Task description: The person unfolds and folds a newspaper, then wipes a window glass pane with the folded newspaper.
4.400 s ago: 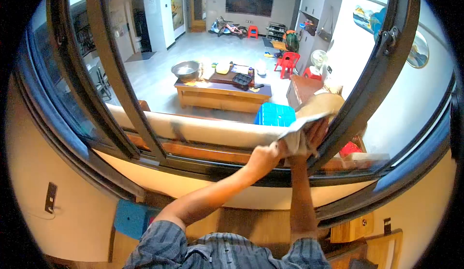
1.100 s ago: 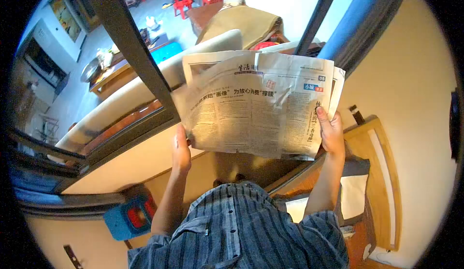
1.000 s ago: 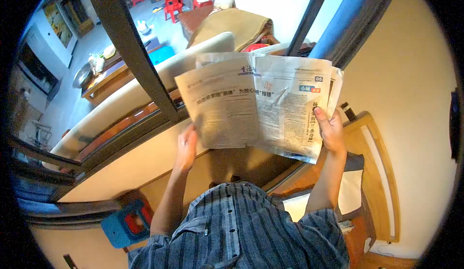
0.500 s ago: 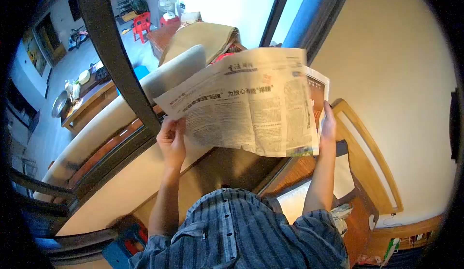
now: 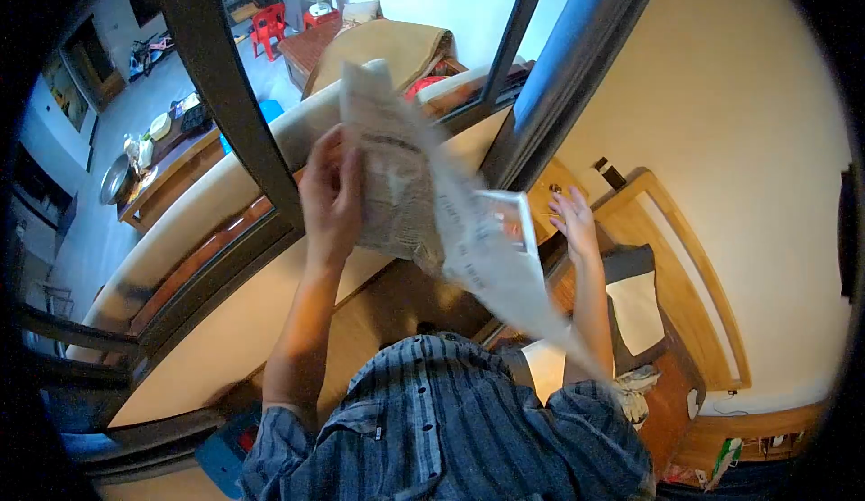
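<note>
Pinching the newspaper [image 5: 392, 190] at its left edge between thumb and fingers, the left hand [image 5: 329, 195] holds it aslant, blurred; the right hand [image 5: 575, 222], fingers spread, is just beside it.

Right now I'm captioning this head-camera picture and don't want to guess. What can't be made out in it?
- Newspaper print: head view, mostly blurred by motion.
- Right forearm, near the elbow: head view, partly hidden behind the newspaper.
- Blue stool: head view, partly hidden by the left sleeve.
- Basin contents: head view, too small to tell.
</note>
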{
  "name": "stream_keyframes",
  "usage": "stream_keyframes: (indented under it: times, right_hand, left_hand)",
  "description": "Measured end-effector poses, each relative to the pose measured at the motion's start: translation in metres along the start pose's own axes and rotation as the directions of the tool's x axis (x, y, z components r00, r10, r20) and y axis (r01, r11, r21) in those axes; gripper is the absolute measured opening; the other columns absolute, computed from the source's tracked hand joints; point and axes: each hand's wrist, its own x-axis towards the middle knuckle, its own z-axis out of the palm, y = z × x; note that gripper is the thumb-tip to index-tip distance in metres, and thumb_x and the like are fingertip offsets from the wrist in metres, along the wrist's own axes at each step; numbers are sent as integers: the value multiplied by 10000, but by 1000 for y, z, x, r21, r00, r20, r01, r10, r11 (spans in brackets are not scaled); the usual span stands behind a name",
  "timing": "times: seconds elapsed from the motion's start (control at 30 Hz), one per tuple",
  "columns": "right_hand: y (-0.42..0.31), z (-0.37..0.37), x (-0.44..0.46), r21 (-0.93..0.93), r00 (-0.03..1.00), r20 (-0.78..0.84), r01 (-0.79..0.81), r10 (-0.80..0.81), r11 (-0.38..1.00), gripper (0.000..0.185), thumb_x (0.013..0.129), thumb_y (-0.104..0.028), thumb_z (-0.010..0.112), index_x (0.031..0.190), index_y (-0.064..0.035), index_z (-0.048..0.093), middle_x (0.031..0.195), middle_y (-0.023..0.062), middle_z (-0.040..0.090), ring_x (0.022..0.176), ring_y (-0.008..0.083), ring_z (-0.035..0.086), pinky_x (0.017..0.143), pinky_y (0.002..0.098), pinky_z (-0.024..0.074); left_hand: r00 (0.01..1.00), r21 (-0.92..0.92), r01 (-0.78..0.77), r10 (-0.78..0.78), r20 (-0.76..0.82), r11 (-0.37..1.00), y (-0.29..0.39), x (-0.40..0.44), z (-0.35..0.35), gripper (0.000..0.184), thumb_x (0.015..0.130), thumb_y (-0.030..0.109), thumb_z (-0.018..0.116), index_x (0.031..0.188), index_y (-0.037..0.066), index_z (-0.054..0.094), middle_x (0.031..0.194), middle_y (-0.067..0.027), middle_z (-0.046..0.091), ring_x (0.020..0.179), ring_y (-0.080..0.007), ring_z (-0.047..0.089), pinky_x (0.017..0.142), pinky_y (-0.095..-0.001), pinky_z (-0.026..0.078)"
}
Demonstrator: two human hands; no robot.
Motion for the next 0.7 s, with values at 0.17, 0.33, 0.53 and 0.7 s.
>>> stream_keyframes:
  times: [0.17,0.33,0.53,0.7]
  right_hand:
    - [98,-40,-32,628,914,372,-118,-164,770,711,982,-403,645,1542,-62,368,1506,130,503,1349,288,512,1120,429,428]
    - [-7,18,-111,636,921,373,-163,-115,754,578,870,-340,815,1315,-25,625,1250,72,683,1084,211,645,964,356,512]
    - [-22,19,-63,113,979,-68,200,-193,973,241,973,-163,721,1115,31,715,1015,43,748,863,122,666,773,282,527]
    - [-44,4,-39,187,971,-111,230,-212,955,243,963,-167,739,1110,25,711,1032,71,750,866,112,676,771,271,542]
  left_hand:
    - [988,71,86,-94,119,994,-26,26,26,335,1048,145,583,1322,-48,584,1090,-102,724,982,-124,652,865,-268,509]
    - [987,-107,154,-149,54,982,-61,34,46,339,1045,161,595,1310,-51,598,1150,-90,714,1016,-145,655,900,-280,506]
    - [882,-352,426,-296,367,834,-48,49,42,394,1020,255,656,1304,-15,611,1218,-75,678,1076,-139,632,918,-305,507]
    - [720,-23,509,-410,560,861,-87,47,18,327,969,283,736,1123,-6,719,1032,-44,739,921,-109,668,822,-278,532]
